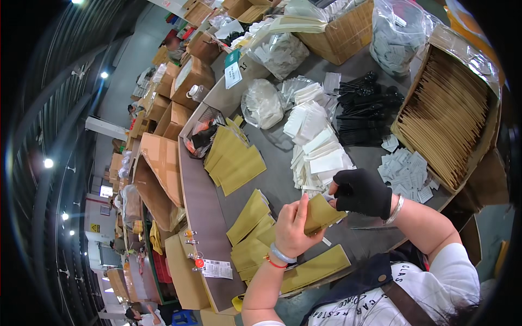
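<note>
My left hand [293, 231], bare with a bangle and a red string at the wrist, grips a small olive-gold paper sleeve [321, 214] between thumb and fingers. At the sleeve's upper right end, my right hand [361, 195] in a black glove closes its fingers on the edge. Its fingertips are partly hidden, and a bit of something pale shows there. More olive-gold sleeves [251, 223] lie fanned out beside my left hand, and one long sleeve [318, 269] rests near the table's front edge. Just beyond both hands is a spread of folded white paper packets [321, 155].
Small white printed slips [408, 174] and black plastic long-handled pieces [364, 108] lie to the right. A carton [405, 127] packed with brown paper pieces borders them. Another fan of sleeves [234, 157], a wire basket [204, 130] and clear bags [262, 103] stand farther left and back.
</note>
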A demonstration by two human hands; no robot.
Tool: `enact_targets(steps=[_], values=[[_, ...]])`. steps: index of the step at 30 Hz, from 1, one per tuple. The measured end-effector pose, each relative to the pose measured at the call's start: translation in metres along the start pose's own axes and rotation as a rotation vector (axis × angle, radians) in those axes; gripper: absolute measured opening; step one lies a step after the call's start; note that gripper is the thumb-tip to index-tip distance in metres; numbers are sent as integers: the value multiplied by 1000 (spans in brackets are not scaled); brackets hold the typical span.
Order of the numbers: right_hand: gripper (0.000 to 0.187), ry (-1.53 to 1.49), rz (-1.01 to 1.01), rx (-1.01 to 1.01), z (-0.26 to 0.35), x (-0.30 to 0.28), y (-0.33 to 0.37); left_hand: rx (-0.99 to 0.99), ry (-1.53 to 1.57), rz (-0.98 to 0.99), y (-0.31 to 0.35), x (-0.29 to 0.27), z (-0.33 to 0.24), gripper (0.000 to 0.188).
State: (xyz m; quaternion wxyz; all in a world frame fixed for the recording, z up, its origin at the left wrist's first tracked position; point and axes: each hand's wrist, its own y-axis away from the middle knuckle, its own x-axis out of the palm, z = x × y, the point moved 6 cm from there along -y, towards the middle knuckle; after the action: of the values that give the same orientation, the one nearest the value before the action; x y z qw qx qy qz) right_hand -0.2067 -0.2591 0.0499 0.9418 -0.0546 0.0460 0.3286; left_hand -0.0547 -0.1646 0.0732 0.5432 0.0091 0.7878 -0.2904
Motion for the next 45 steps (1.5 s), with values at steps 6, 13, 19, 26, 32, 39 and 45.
enact_targets(steps=[6, 13, 19, 26, 32, 39, 45], values=[[18, 105, 174, -138, -24, 30, -8, 73, -38, 108, 0, 1, -10, 88], [27, -357, 119, 137, -44, 23, 17, -383, -317, 376, 70, -33, 77, 99], [24, -133, 305, 184, -53, 86, 52, -900, -46, 508, 195, -42, 192, 94], [53, -249, 978, 14, -116, 290, 108, -971, 54, 404, 210, -16, 301, 85], [19, -255, 882, -140, -109, 356, 82, -1112, -31, 655, 213, 20, 344, 90], [20, -1076, 116, 827, -142, 382, 67, -874, 702, 329, 191, 6, 310, 84], [15, -1238, -124, 1347, -87, 386, 43, -739, 373, 392, 195, -8, 333, 93]])
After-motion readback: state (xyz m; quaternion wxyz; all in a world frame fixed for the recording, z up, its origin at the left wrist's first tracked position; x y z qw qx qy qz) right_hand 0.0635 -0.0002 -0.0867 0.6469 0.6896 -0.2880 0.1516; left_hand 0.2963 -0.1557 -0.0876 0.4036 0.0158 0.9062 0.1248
